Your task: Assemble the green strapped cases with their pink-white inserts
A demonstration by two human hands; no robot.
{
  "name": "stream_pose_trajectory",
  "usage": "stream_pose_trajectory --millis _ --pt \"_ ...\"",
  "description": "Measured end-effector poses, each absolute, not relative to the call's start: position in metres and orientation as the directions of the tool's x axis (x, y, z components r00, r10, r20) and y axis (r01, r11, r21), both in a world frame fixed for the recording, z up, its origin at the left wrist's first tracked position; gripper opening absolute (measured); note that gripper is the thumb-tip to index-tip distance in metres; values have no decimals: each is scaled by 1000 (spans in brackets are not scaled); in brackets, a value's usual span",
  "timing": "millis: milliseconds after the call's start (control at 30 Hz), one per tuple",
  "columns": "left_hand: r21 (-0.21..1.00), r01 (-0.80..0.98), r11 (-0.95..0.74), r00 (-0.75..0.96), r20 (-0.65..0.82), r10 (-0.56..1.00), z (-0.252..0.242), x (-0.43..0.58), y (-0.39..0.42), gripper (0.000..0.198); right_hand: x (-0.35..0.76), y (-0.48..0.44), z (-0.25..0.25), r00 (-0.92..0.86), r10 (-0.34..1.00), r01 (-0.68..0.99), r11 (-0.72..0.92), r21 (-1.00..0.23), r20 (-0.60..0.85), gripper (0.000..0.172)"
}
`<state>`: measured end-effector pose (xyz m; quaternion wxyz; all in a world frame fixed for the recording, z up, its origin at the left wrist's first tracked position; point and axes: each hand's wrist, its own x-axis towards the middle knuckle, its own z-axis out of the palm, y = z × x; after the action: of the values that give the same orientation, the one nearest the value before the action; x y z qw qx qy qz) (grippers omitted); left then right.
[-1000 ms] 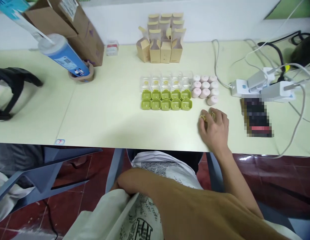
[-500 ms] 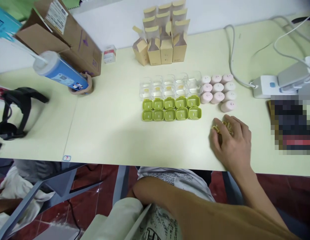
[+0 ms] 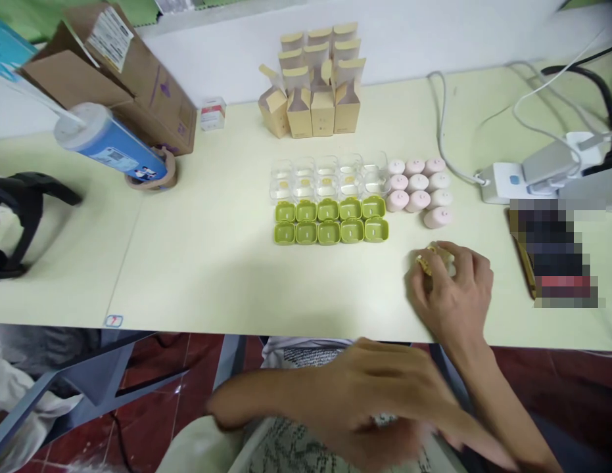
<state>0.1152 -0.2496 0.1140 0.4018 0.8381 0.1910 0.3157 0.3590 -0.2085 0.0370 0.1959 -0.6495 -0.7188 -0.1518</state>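
Note:
My right hand (image 3: 453, 292) rests on the pale table (image 3: 211, 263) at the right, fingers curled over a small heap of yellow rubber bands (image 3: 430, 258). My left hand (image 3: 379, 401) hangs below the table edge over my lap, smeared by motion, its fingers unclear. Ahead of the right hand lie two rows of green trays (image 3: 330, 220), a row of clear plastic lids (image 3: 325, 177) behind them, and a cluster of pink caps (image 3: 419, 190) to their right.
Open tan cartons (image 3: 313, 85) stand at the back by the wall. A brown cardboard box (image 3: 113, 72) and a blue tube (image 3: 108, 148) on a tape roll sit at the left. A power strip (image 3: 542, 171) with cables lies at the right.
My left arm has swung out from my lap and its hand now shows, blurred. My right hand has drawn the rubber bands slightly nearer the table edge.

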Motion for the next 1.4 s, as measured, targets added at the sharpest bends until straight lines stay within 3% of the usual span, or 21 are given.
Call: stream_pose_trajectory --millis 100,233,367,567,700,767,867,1000,1167,1267,1333,1400 --pt "804 -4 -594 547 499 672 104 88 -227 41 360 -210 42 -72 898 997 57 49 434 22" --pt "825 352 -442 257 368 893 90 34 -206 38 358 -216 49 -40 927 993 -3 115 374 13" --pt "841 392 -373 49 385 921 75 -5 -190 27 359 -213 52 -159 910 982 105 158 382 14" --pt "705 424 -569 176 552 815 81 -17 -202 31 373 -179 53 -441 805 896 371 245 397 25" --pt "551 433 -713 253 685 683 111 -10 -235 27 374 -165 54 -429 851 894 352 277 304 35" --pt "440 454 -775 353 710 609 121 -6 -248 31 373 -166 54 -410 881 896 340 285 236 41" --pt "328 491 -807 438 708 554 120 -8 -248 26 374 -172 57 -407 880 894 329 305 244 47" --pt "359 595 -719 332 705 627 105 -22 -205 10 387 -163 90 -444 810 894 374 245 384 50" --pt "322 634 -703 269 760 591 88 -33 -103 16 400 -95 153 -255 707 929 368 -34 659 27" --pt "397 642 -656 132 785 605 70 -35 -55 17 389 -61 150 -149 707 893 397 -213 691 24" --pt "442 628 -640 77 784 616 56 -37 -42 19 379 -58 134 -223 707 871 454 -189 671 33" --pt "427 618 -661 110 785 610 46 -40 -42 22 373 -67 120 -362 702 863 501 -63 614 48"
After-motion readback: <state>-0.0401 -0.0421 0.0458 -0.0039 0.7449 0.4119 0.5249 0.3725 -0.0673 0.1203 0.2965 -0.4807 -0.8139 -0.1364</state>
